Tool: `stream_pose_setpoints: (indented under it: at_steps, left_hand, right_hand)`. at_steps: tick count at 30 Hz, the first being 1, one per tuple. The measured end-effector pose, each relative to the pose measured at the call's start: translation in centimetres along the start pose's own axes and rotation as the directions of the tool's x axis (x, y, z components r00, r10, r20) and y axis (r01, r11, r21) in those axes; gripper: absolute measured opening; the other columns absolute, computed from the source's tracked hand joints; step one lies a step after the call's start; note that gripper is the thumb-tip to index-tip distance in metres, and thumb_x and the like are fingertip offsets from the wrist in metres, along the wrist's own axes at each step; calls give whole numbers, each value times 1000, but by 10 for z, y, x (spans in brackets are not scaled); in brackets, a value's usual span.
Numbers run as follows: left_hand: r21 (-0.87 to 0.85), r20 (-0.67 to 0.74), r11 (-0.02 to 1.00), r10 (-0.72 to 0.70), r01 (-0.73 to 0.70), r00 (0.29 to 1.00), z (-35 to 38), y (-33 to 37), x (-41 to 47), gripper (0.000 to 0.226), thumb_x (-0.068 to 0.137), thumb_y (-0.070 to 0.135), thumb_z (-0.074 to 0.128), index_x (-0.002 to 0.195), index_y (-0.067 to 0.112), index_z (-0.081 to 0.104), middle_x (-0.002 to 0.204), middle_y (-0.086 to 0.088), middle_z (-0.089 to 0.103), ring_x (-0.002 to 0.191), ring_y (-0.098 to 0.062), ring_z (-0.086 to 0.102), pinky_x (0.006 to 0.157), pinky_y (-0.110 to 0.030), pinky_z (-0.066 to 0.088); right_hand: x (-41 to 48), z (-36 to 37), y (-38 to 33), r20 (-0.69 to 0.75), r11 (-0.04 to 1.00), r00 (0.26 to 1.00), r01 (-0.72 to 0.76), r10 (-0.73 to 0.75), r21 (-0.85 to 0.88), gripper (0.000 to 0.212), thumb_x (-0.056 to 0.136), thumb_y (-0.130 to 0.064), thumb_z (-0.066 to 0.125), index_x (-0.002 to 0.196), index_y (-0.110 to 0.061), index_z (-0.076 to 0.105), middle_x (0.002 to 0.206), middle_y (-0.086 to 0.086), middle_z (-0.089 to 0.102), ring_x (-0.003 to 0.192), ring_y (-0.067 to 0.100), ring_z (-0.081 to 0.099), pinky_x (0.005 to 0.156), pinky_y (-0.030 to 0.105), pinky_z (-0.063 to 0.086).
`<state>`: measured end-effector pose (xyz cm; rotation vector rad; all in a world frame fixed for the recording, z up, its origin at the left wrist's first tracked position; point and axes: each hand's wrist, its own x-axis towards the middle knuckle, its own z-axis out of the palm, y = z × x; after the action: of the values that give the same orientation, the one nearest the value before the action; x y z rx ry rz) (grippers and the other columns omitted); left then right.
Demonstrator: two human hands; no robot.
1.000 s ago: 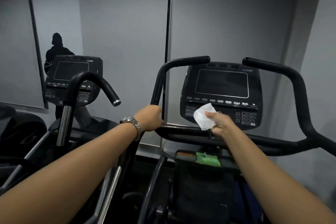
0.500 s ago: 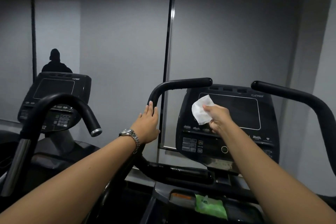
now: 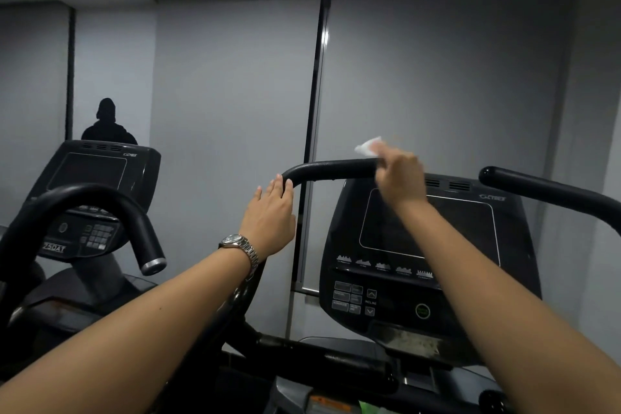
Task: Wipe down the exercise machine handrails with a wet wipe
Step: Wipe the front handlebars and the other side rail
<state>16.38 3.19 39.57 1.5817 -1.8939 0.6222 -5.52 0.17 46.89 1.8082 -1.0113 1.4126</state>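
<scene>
The right hand pinches the wipe over the handrail, left hand flat; a loose pinch could drop it.

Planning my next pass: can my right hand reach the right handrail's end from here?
Probably yes. The right hand, holding the wipe at the tip of the left handrail, has only open space between it and the right handrail.

Above the console, open air separates the left rail end from the right rail end. The right hand, gripping a wipe, covers the left rail's end over the console's top left corner. The left hand lies flat on that rail's bend, left of the console. Further left, a curved handle stands well apart. A blind closes off the space behind the console.
</scene>
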Motion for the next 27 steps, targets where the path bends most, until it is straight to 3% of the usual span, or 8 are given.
stream_pose_setpoints:
  at_steps: [3,6,9,11,16,19,23,27]
  left_hand:
    - [5,-8,1000,-26,26,1000,3,-1,5,66,96,24,42,149,6,9,157,-16,10,145,-26,13,118,-41,11]
    - [3,-1,999,-41,41,999,4,-4,8,66,95,23,43,149,6,9,157,-17,11,145,-26,13,118,-40,11]
    - [-3,7,999,-50,50,999,7,-6,9,66,95,22,42,149,5,9,157,-16,12,145,-25,14,118,-39,11]
    - [-6,15,999,-53,53,998,9,-7,9,65,95,22,42,149,5,9,157,-16,12,145,-25,15,118,-39,11]
    - [-15,-4,998,-59,59,998,11,-6,12,64,95,22,42,149,4,11,156,-18,16,143,-26,20,117,-37,13]
    - [21,-6,999,-45,45,999,11,-6,13,64,95,23,41,148,2,12,154,-20,18,143,-27,22,118,-37,14]
    - [60,5,998,-38,37,999,10,-5,13,66,95,24,41,148,1,11,154,-22,17,143,-28,22,118,-38,15]
    - [89,9,996,-32,31,999,10,-5,15,66,95,26,41,148,0,11,153,-23,19,142,-29,22,117,-38,15]
  right_hand:
    - [-15,27,9,241,990,970,16,18,-137,47,84,11,44,124,-10,59,126,10,60,109,37,55,73,39,47]
    - [-24,27,22,215,993,976,58,-35,-101,56,81,17,47,130,-8,56,138,7,53,130,30,46,96,45,46]
    - [-17,23,30,166,993,986,-9,29,-119,54,74,18,44,118,-7,64,123,10,64,115,34,58,79,40,51]
    - [-2,28,22,188,982,976,-78,111,-174,40,75,14,41,103,-4,62,104,12,63,94,37,58,63,33,40]
    - [-3,37,7,305,989,952,60,-16,-138,50,77,11,44,120,-11,58,123,7,59,106,34,52,75,38,47]
    - [-18,23,26,232,997,973,30,-12,-72,61,74,14,46,127,-13,59,133,4,58,119,31,54,89,45,51]
    - [3,27,23,228,977,960,-121,159,-173,48,77,7,40,115,-11,63,113,9,63,104,35,56,74,35,46]
    - [1,38,4,327,990,944,-5,50,-138,50,78,6,40,120,-14,59,121,6,59,108,35,50,84,42,48]
